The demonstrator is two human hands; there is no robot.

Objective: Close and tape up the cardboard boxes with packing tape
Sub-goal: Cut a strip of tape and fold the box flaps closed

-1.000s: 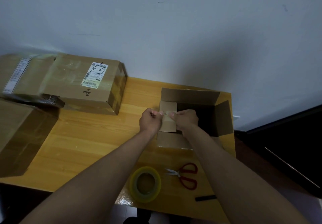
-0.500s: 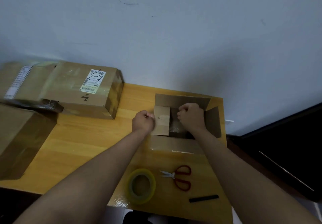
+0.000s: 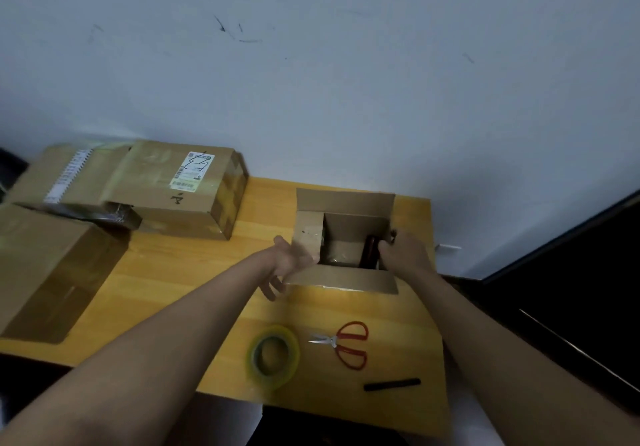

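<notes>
Head view: a person works at an open box (image 3: 344, 241) near the far right of a wooden table (image 3: 194, 293), its flaps not yet shut. The left hand (image 3: 287, 265) lies open, fingers spread, against the box's left flap and near corner. The right hand (image 3: 403, 253) curls over the right wall; whether it actually grips the flap there cannot be told. A dark item stands inside by that wall.

The risks, as judged from here: the dark item looks tall enough to keep the flaps from lying flat, and with four flaps and two hands, one may spring up before tape goes on. The box sits near the table's right edge, so a hard push could slide it off.

The tape (image 3: 273, 355) lies flat near the front edge, well apart from both hands, with red scissors (image 3: 346, 343) just beside it and a black marker (image 3: 391, 385) nearer the front. Three taped boxes (image 3: 180, 189) crowd the left end. Nothing stands between the hands and the tape.
</notes>
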